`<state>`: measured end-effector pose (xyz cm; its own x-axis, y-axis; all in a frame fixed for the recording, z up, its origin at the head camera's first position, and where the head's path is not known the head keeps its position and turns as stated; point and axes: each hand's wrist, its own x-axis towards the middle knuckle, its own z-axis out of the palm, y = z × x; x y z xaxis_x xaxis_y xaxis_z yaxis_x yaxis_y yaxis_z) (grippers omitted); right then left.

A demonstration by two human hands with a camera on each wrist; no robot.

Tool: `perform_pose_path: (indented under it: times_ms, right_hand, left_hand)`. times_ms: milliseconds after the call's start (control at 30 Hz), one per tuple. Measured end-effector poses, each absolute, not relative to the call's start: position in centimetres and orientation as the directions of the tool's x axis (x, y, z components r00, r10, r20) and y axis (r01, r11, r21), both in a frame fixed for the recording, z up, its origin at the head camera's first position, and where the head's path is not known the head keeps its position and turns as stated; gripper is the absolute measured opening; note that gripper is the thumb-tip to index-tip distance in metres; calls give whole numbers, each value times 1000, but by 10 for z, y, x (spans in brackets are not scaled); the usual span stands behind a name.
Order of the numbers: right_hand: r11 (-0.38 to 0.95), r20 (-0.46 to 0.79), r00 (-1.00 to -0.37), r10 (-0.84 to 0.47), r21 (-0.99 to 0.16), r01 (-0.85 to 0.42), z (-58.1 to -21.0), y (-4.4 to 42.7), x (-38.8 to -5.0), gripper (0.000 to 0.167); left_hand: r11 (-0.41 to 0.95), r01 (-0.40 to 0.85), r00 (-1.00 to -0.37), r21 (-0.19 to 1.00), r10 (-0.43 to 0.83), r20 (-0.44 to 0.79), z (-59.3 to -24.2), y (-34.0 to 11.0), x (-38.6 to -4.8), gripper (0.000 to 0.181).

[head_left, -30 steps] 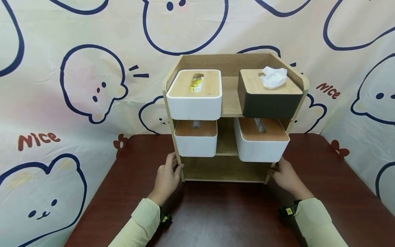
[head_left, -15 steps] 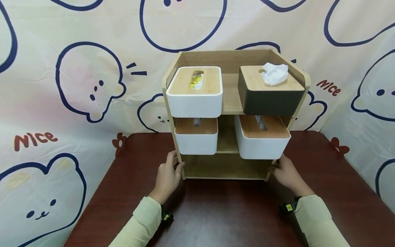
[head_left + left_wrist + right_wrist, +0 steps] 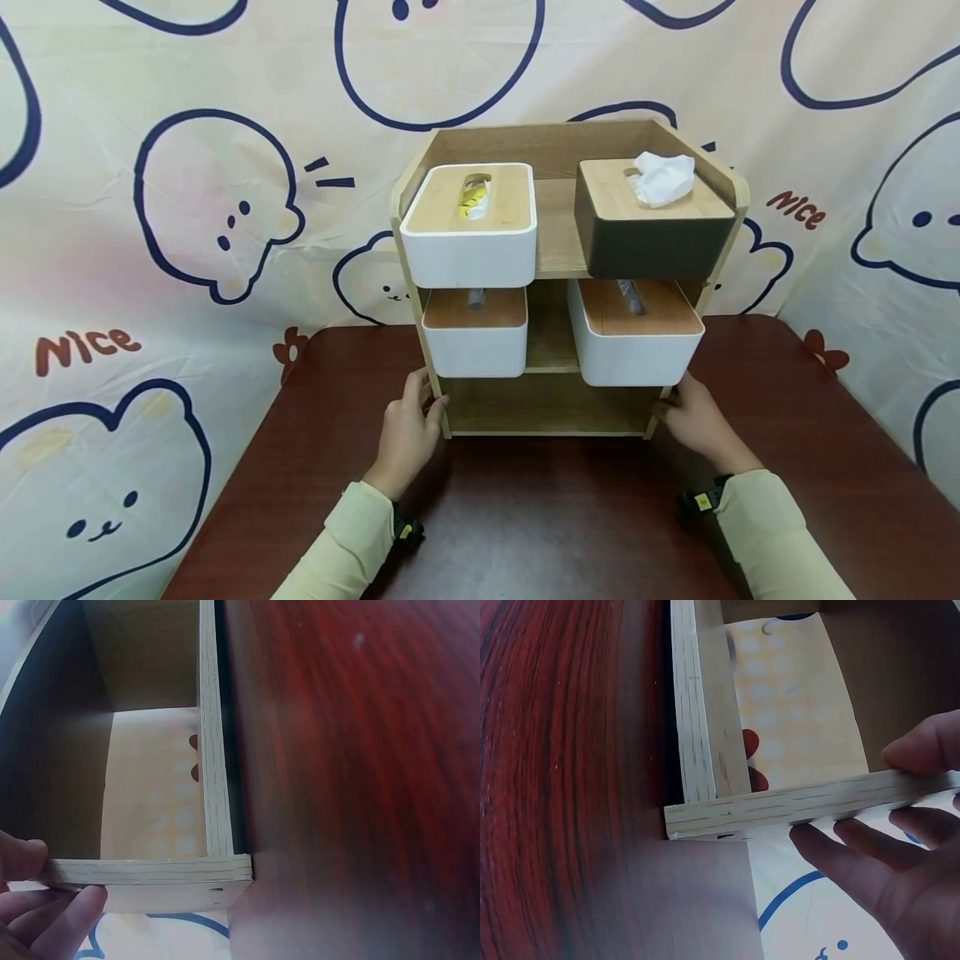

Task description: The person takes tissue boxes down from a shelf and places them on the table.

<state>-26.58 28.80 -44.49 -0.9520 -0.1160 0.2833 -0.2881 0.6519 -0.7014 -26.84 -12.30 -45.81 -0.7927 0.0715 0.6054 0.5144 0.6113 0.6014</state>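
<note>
A wooden shelf rack (image 3: 555,204) stands on the table, with tissue boxes on its upper two levels. My left hand (image 3: 407,429) pinches the rack's left side panel low down, thumb inside and fingers outside, as the left wrist view shows on the panel edge (image 3: 150,871). On the other side my right hand (image 3: 699,423) grips the right panel the same way; its thumb (image 3: 926,746) lies inside. Up top sit a white tissue box (image 3: 472,258) and a dark green one (image 3: 660,248). Below them are two white tissue boxes with brown lids, left (image 3: 476,350) and right (image 3: 641,358).
The bottom level (image 3: 551,406) of the rack shows bare wood. Dark red-brown table (image 3: 547,517) spreads in front and to both sides. A cartoon-printed cloth (image 3: 247,67) hangs behind and at the sides. A tissue (image 3: 663,179) sticks out of the green box.
Both hands keep their grip on the side panels. The rack and boxes sit slightly higher in the head view than a second ago, as does the cloth behind; the camera has shifted a little.
</note>
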Motion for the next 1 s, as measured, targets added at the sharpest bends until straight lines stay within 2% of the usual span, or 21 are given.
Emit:
perform_pose_path:
  times_ms: [1000]
  right_hand:
    - [653,257,-957,-131,-705,-279,-449,291,-269,59]
  left_hand:
    - [628,521,-784,579,82,616,-461,-124,-270,48]
